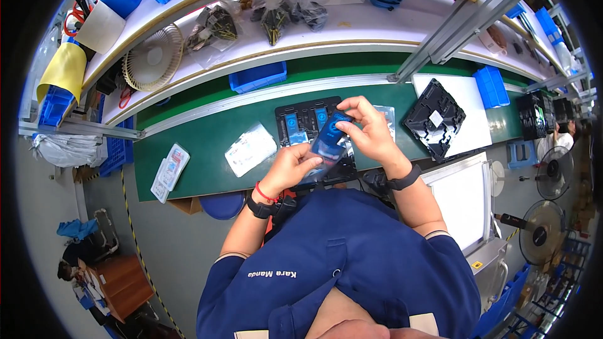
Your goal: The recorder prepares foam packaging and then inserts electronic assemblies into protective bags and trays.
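Between my two hands I hold a flat, dark, phone-shaped piece with a blue printed face. It is tilted above a black tray. A clear film seems to cover its near end. My left hand pinches that near left end. My right hand grips the far right end between thumb and fingers. Below lies the black tray with slots, partly hidden by my hands. Several similar blue-faced pieces sit in it, among them one at the far left and one at the far middle.
On the green bench are a white printed bag and clear-edged packs to the left. A black moulded tray rests on a white board at the right, near a blue bin. Shelves with bagged parts run above.
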`<state>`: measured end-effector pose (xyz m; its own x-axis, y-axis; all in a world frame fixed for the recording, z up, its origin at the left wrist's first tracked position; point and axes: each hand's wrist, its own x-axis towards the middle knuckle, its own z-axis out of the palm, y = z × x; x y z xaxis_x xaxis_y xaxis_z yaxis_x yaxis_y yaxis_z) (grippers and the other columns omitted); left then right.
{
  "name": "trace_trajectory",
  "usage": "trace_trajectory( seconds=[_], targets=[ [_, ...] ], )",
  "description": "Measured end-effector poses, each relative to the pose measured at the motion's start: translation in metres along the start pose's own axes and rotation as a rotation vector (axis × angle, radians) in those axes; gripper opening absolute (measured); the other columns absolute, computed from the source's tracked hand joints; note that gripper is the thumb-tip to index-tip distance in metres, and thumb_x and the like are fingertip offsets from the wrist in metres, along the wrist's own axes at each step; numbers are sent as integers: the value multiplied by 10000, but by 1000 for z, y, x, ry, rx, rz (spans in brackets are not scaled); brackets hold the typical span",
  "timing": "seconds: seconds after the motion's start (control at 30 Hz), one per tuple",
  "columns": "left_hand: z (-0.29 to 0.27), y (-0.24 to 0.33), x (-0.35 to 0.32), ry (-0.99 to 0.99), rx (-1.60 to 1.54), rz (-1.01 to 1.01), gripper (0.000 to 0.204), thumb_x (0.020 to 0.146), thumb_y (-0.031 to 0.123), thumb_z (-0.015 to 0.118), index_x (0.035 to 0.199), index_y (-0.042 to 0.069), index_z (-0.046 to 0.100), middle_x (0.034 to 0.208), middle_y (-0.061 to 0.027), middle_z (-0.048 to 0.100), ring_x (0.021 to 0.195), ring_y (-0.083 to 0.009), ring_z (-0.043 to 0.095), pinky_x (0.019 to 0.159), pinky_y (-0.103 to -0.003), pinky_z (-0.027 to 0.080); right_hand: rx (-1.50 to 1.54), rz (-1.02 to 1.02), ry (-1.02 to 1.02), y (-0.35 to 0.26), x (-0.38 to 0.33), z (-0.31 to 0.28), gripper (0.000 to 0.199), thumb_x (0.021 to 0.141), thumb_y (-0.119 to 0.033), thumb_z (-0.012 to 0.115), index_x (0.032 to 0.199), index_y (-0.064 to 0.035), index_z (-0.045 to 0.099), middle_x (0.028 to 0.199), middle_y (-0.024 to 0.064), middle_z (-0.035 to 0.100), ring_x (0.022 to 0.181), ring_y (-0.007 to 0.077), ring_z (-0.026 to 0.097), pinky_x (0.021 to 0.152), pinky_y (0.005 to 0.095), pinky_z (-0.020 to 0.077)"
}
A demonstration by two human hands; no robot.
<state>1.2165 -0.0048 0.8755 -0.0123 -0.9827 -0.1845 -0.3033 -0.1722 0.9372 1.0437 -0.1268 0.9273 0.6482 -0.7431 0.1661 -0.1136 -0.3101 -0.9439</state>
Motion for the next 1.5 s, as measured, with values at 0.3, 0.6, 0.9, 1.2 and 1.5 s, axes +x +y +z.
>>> trace_trajectory(
  seconds=[0.3,0.6,0.9,1.2,1.5],
  targets=[
    [16,-8,8,123,-576,143,94,859,74,568,885,-8,603,761,16,587,703,-30,507,606,-184,404,-28,-281,-96,27,-13,9,284,757,-43,632,1036,-15,582,1054,92,557,960,170,528,804,300,429],
    [14,-37,15,276,-430,227,203,801,80,622,990,8,618,924,-68,597,875,-135,550,738,-252,437,452,217,52,72,-33,5,191,898,-154,499,906,-11,626,861,59,643,797,119,603,701,236,476],
    [-32,-177,-26,570,801,-165,458,648,139,725,1063,10,578,1145,-178,538,1092,-339,475,945,-390,369,-808,487,341,252,-35,-103,281,768,-177,647,981,-1,598,833,157,627,714,292,591,683,362,482],
    [-31,-205,-30,564,823,-90,213,721,76,594,929,40,622,982,-152,612,961,-328,550,851,-387,438,-713,119,-127,181,35,35,420,623,-196,743,1001,-78,604,978,116,568,997,308,509,870,384,419],
    [-37,-190,-28,599,703,-239,81,765,139,586,762,60,606,789,-116,604,775,-302,570,661,-395,468,-783,345,-290,182,69,43,514,608,-303,774,1024,-108,543,1041,123,490,1039,319,461,843,417,411]
  ],
)
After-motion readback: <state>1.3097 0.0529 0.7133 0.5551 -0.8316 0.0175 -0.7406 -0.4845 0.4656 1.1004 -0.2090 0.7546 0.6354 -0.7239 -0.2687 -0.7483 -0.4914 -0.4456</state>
